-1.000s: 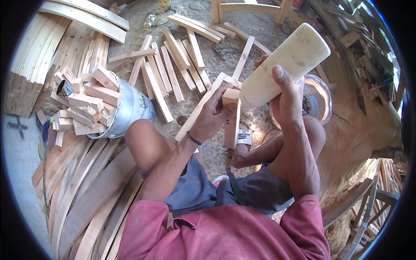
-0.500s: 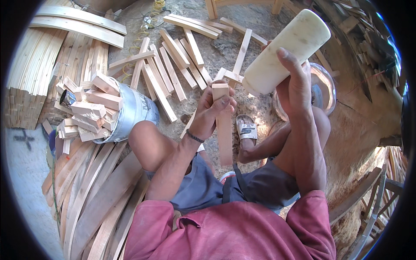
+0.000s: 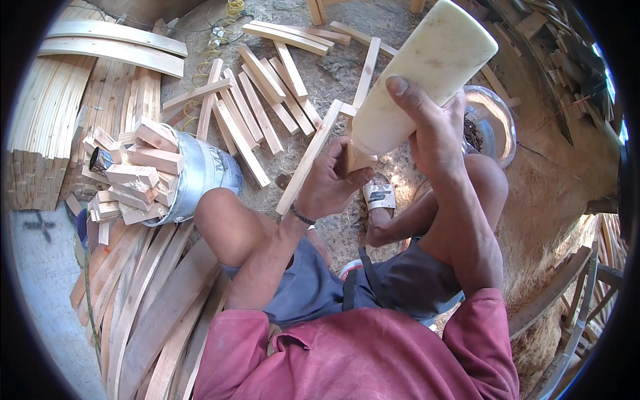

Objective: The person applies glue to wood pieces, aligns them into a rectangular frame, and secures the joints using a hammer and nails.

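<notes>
My right hand (image 3: 433, 127) is wrapped round a large cream-coloured plastic bottle (image 3: 433, 70), tilted with its lower end toward my left hand. Between the thumb and fingers of my left hand (image 3: 333, 179) is a small wooden block (image 3: 359, 160), its top just under the bottle's lower end. The bottle hides part of the block, and I cannot tell whether the two touch. Below my hands, a long wooden strip (image 3: 310, 157) lies on the ground, meeting another piece near the bottle.
A grey bucket (image 3: 212, 175) heaped with short wooden blocks (image 3: 157, 160) stands by my left knee. Several wooden strips (image 3: 257, 110) lie scattered ahead. Long boards (image 3: 160, 300) are at my left. Beyond my right knee sits a clear tub (image 3: 503, 133) with small dark pieces inside.
The bottle has come down and left, over the block. My left hand has lowered slightly and turned the wood, whose long side no longer shows. The view has shifted a little.
</notes>
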`<action>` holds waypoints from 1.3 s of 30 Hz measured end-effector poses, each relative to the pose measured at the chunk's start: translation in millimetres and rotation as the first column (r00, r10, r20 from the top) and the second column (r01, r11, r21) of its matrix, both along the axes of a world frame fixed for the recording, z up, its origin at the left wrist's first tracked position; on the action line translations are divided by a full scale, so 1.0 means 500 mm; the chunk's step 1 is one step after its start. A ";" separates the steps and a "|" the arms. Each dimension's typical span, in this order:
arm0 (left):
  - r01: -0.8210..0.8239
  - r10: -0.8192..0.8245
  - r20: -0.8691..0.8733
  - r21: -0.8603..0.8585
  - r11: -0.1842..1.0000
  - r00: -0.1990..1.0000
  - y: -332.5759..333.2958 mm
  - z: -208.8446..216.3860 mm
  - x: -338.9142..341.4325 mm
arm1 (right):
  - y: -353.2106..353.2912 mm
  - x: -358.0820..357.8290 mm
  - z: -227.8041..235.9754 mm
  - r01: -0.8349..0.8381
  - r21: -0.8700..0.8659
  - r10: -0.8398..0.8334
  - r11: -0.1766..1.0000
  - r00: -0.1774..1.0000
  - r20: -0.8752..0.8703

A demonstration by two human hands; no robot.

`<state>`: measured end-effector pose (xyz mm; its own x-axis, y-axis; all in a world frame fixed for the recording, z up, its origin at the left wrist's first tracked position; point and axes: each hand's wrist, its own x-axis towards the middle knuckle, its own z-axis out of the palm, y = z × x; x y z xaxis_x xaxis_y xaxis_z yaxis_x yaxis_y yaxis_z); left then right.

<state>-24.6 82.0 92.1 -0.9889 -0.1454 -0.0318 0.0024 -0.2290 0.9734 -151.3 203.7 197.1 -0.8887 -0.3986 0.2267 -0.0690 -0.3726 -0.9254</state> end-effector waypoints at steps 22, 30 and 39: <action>-0.021 0.013 -0.048 -0.155 0.988 0.999 0.002 0.004 0.008 | 0.038 -0.049 0.021 0.093 0.264 -0.030 0.960 0.972 -0.234; -0.006 0.003 -0.026 -0.104 0.995 1.000 0.006 -0.012 0.003 | 0.076 -0.065 0.006 0.059 0.001 -0.059 0.998 0.998 -0.020; 0.016 -0.018 -0.007 -0.191 0.981 1.000 0.005 -0.012 0.000 | 0.062 -0.043 0.009 -0.048 -0.286 0.124 0.957 0.959 0.254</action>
<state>-24.5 84.5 86.0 -0.9914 -0.1310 0.0037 0.0089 -0.0387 0.9992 -172.9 234.7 201.8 -0.8963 -0.4324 0.0980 0.2093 -0.6075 -0.7663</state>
